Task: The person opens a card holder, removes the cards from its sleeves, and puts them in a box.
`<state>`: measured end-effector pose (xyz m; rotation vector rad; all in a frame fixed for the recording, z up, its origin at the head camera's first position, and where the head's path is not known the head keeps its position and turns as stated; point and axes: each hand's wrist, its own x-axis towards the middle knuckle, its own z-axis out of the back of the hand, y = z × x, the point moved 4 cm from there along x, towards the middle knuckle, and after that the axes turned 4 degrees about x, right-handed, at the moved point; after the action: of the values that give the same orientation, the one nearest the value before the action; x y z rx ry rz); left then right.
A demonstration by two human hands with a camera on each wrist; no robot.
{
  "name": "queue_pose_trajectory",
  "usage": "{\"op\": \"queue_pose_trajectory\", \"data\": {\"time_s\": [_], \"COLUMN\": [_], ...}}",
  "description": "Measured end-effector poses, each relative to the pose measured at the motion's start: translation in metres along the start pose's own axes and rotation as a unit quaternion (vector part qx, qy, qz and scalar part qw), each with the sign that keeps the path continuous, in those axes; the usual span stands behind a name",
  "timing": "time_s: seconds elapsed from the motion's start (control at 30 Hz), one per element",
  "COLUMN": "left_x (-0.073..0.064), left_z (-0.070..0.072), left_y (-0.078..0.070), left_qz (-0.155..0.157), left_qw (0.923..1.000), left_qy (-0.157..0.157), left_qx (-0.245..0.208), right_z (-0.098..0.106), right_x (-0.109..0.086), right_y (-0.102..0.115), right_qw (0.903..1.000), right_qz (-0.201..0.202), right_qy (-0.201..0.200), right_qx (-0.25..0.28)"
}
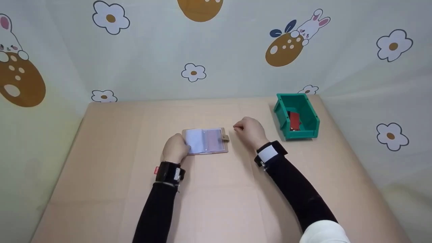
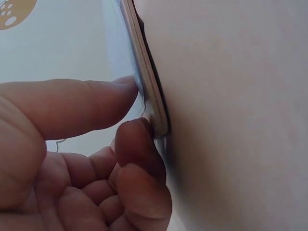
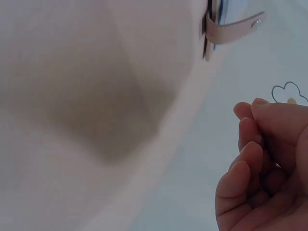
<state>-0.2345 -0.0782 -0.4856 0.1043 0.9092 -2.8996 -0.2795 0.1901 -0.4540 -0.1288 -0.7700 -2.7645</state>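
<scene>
A small card holder [image 1: 213, 140] lies spread open on the table, with a tan cover and clear plastic sleeves. A short snap strap [image 1: 225, 138] juts from its right edge, unfastened. At the left edge, my left hand [image 1: 174, 148] pinches the cover and sleeves; the left wrist view has the thumb on the sleeve side and curled fingers at the cover's corner. Just right of the strap, my right hand [image 1: 251, 131] hovers apart from the holder. Its fingers are curled, thumb tip against the index finger, and nothing shows between them in the right wrist view.
Toward the back right of the table [image 1: 216, 206] stands a green plastic bin [image 1: 305, 134]. Inside it are a red flat item [image 1: 294, 120] and something dark beside that. Patterned cloth walls [image 1: 152, 50] rise behind the table and along both sides.
</scene>
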Motion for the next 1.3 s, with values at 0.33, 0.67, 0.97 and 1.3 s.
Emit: {"op": "queue_pose_trajectory", "data": {"time_s": [0.33, 0.67, 0.97, 1.3], "left_x": [-0.002, -0.002, -0.002, -0.001], "left_z": [0.0, -0.002, -0.001, 0.0], "left_y": [-0.001, -0.001, -0.003, -0.002], "left_qz": [0.009, 0.001, 0.004, 0.004], "left_qw": [1.0, 1.0, 1.0, 1.0], "left_qy": [0.004, -0.007, -0.002, -0.007], "left_qx": [0.003, -0.005, -0.001, 0.003], "right_z": [-0.027, -0.044, -0.046, -0.046], "right_x": [0.016, 0.024, 0.023, 0.025], "right_y": [0.022, 0.028, 0.03, 0.032], "right_qw": [0.9992, 0.9973, 0.9965, 0.9966], "right_qz": [0.018, 0.028, 0.018, 0.01], "right_qy": [0.035, 0.057, 0.062, 0.068], "right_qx": [-0.01, -0.036, -0.052, -0.045]}}
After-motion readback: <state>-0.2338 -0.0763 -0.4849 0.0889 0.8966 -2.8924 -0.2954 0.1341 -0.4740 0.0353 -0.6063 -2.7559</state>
